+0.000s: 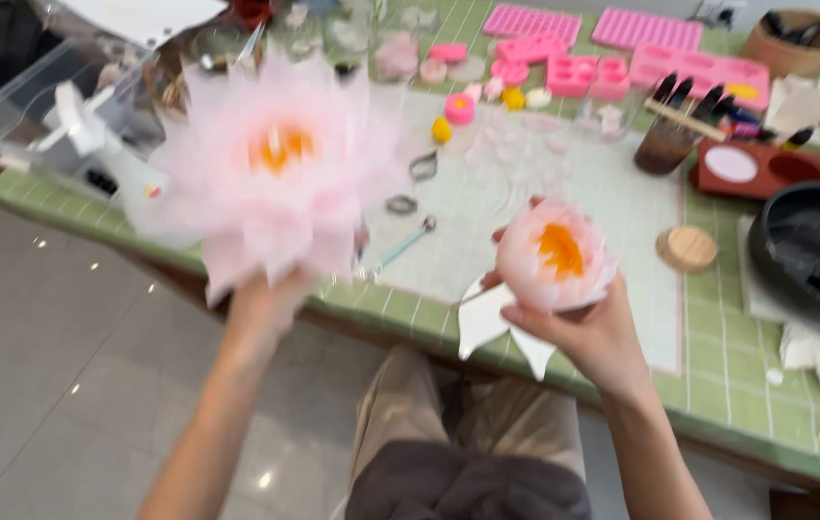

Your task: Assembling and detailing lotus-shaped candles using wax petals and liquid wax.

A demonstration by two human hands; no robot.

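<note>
Left hand (265, 308) holds the large pink flower (270, 169) up from below, off the near edge of the green tiled table (718, 376). Flower is wide open, pale pink petals, orange centre; motion-blurred. Its petals cover the fingers, so I can't tell how they sit, only that they grip the base.

Right hand (588, 323) holds the small pink flower (554, 255) over the table's near edge. Fingers curl around its underside, thumb on the near side. This one is tighter, bud-like, orange centre. White pointed pieces (496, 332) stick out below it, against the hand.

Both flowers are in the air, well apart, big one left, small one right.

On the table:
- pale work mat (612, 193) in the middle, loose translucent petals (516, 144) on it
- metal spoon tool (400, 246) and two small metal cutters (413, 183) near the mat's left side
- pink silicone moulds (622, 48) along the far edge
- cup of brushes (670, 135) just right of the mat
- round wooden lid (687, 248) at the mat's right edge
- black bowl (814, 250) at the right edge
- clear plastic box (53, 116) at the left corner
</note>
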